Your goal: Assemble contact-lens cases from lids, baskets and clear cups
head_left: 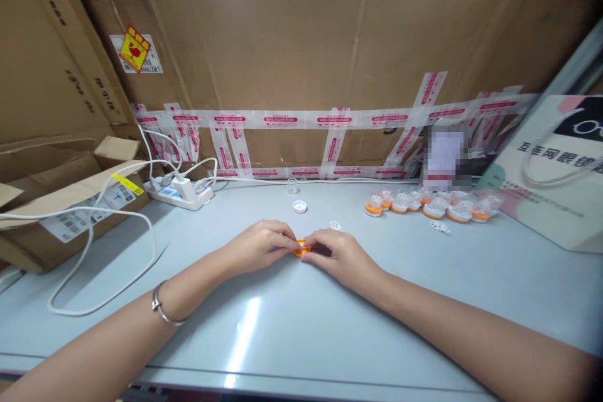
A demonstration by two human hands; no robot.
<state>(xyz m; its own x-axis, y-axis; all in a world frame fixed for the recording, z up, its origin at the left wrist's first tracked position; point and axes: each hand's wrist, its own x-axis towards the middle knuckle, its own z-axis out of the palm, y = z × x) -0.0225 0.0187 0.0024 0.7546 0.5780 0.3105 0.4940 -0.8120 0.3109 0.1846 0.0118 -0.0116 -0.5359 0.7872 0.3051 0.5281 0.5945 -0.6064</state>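
Observation:
Between my fingertips sits a small round orange cap, low over the middle of the table. My left hand pinches its left side, and my right hand grips the right side with thumb and finger. What lies inside the cap is too small to make out. Behind it are a round white ring-shaped part and a clear little cup. A flat white piece with holes lies just beyond my right hand.
Several orange-and-clear round containers cluster at the back right, with a white perforated piece before them. A power strip, looping white cable and open carton stand left. A printed board leans right; a large cardboard box closes the back.

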